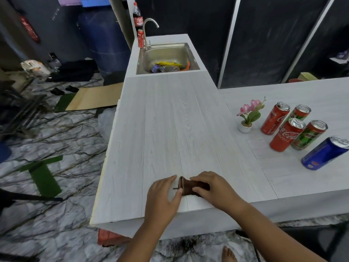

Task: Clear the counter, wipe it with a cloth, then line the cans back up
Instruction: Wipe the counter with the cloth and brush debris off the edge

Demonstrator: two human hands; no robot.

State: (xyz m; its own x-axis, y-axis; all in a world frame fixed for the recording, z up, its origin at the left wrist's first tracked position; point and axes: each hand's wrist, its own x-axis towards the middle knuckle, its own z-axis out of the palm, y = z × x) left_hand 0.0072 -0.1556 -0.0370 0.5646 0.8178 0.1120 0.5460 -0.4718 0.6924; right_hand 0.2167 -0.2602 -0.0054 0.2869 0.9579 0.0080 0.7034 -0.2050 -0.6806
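A small folded brown cloth (188,187) lies on the white counter (170,129) near its front edge. My right hand (213,190) grips the cloth from the right, fingers over its top. My left hand (164,195) rests flat on the counter at the cloth's left end, thumb touching it. Several cans stand upright on the right wing of the counter: two red cola cans (274,118) (287,134), two green-and-red cans (300,112) (309,134) and a blue can (324,153).
A small potted pink flower (247,118) stands left of the cans. At the far end, a steel sink (167,57) holds wrappers and bottles; a tap (148,31), a red can (140,38) and a cola bottle (137,16) stand beside it. The counter's left edge drops to the floor.
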